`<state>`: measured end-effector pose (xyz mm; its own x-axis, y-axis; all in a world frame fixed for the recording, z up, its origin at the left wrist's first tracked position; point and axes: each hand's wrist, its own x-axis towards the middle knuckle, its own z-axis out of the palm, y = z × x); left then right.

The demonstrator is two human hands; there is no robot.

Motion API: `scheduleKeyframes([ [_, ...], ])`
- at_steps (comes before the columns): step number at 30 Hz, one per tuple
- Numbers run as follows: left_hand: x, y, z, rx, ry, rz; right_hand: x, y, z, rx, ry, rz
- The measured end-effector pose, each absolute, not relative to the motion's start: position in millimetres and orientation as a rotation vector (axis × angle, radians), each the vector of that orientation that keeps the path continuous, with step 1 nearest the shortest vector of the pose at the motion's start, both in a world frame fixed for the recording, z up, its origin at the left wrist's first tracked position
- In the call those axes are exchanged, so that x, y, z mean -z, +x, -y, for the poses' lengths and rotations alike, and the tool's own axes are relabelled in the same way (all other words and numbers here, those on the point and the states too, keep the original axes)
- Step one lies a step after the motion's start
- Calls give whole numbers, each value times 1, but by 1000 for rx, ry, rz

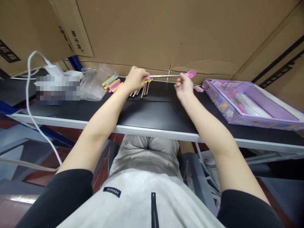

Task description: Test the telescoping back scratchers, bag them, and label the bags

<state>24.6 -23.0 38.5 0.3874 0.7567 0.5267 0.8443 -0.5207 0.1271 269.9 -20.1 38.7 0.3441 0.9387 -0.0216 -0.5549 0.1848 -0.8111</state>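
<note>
A telescopic fork (163,76) with a pink handle and pink tines is stretched level between my hands, above the far side of the black table. My left hand (136,78) is closed around its pink handle. My right hand (184,85) pinches the other end, just beside the pink tines (190,74). Below and beside my left hand lie several metal rods (142,91) with yellow fork heads (149,81) at their far ends, partly hidden by that hand. Loose yellow, blue and pink tubes (114,85) lie left of my left wrist.
Clear plastic bags (93,84) lie left of the tubes. A white cable (28,82) hangs over the table's left part. An open purple box (220,100) with packaged items stands at right, small pink pieces (199,89) beside it. Cardboard (152,34) walls the back.
</note>
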Motion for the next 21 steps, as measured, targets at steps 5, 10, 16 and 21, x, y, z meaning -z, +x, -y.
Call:
scheduleKeyframes([
  [5,-32,50,25,918,-2586,1387,-28,229,43,-1239,-871,817],
  [10,-39,29,17,1010,-2570,1396,-42,233,48,-1196,-857,801],
  [16,-45,-16,12,1126,-2439,1609,-53,267,19,-1059,-851,662],
  [21,-47,-52,19,1105,-2325,1883,-52,327,-12,-884,-893,629],
])
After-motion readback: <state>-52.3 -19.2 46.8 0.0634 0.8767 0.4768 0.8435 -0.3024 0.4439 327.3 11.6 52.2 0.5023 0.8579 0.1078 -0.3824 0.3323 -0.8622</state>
